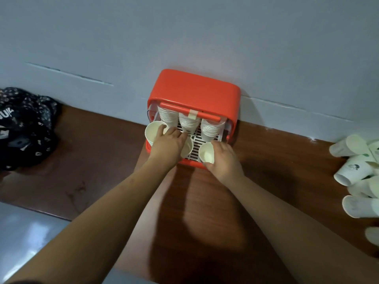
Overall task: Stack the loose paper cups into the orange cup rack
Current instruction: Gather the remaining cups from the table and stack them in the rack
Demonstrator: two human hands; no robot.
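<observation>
Head view: left grip (167, 143) clasps one white paper cup (154, 132), right grip (222, 158) another cup (206, 153); jostling may topple the orange plastic rack's (194, 89) stacks (189, 124).

Bare forearms (114, 212), left hand (167, 146), right hand (224, 160)

place: plain indoor room — sort unclear | wood-grain table (92, 140) | white wall (184, 33)
</observation>
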